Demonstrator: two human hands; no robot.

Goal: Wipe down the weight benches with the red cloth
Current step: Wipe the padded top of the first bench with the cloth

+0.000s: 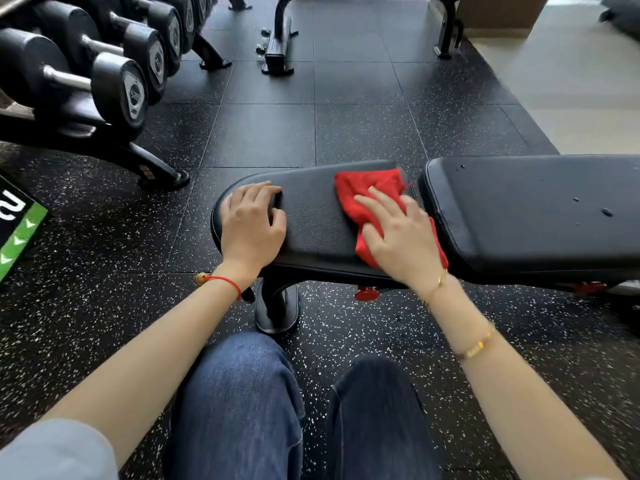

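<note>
Head view: I am mid-wipe on the seat pad (pixel 311 216). My right hand (pixel 398 233) presses the cloth (pixel 374 188) flat, fingers spread, at the pad's right end. My left hand (pixel 251 223) rests loosely curled, empty, at its left end. Next, I judge, the droplet-spotted back pad (pixel 536 209).

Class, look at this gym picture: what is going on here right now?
A person is wiping a weight bench. The right hand presses the red cloth flat on the seat pad, near the gap to the back pad. The left hand rests on the seat pad's rounded end. Small droplets sit on the back pad.
</note>
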